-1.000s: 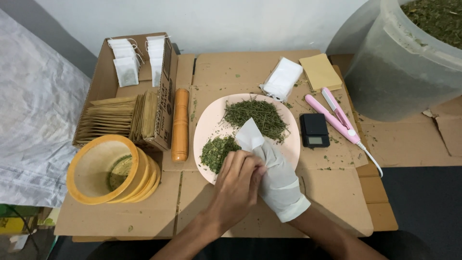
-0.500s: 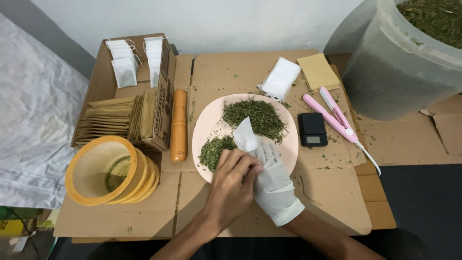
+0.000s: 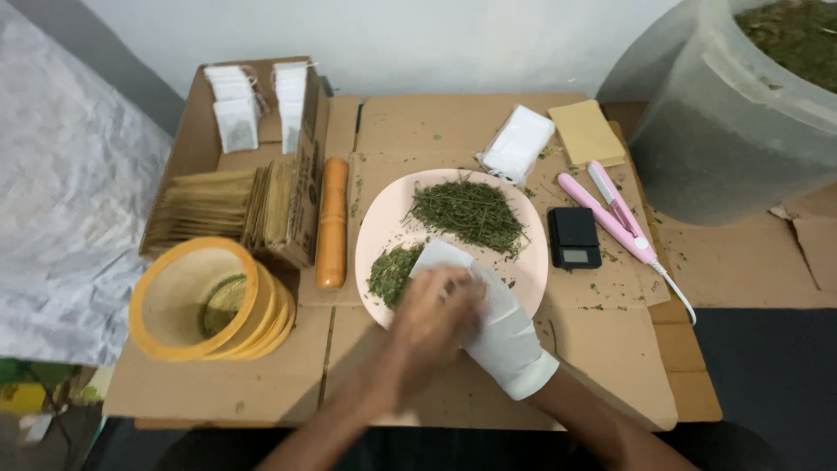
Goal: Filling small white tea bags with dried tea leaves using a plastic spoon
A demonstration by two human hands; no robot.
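A pale pink plate (image 3: 384,228) on the cardboard work surface carries two heaps of dried green herb, a larger one (image 3: 466,214) at the back and a smaller one (image 3: 392,272) at the front left. My right hand (image 3: 506,336), in a white glove, holds a small white paper sachet (image 3: 433,256) over the plate's front edge. My bare left hand (image 3: 433,321) is blurred and lies over the sachet and the gloved fingers, pinching at it.
An orange cylinder (image 3: 332,222) lies left of the plate. Stacked yellow bowls (image 3: 205,301), a cardboard box (image 3: 253,161) of sachets and brown envelopes stand at left. A black pocket scale (image 3: 574,237), pink sealer (image 3: 610,214), white packet (image 3: 518,144), tan pad (image 3: 587,133) and big herb tub (image 3: 750,105) sit right.
My left hand has slid across the sachet and the gloved hand and is now blurred. The view has shifted slightly; the plate and other things stay put.
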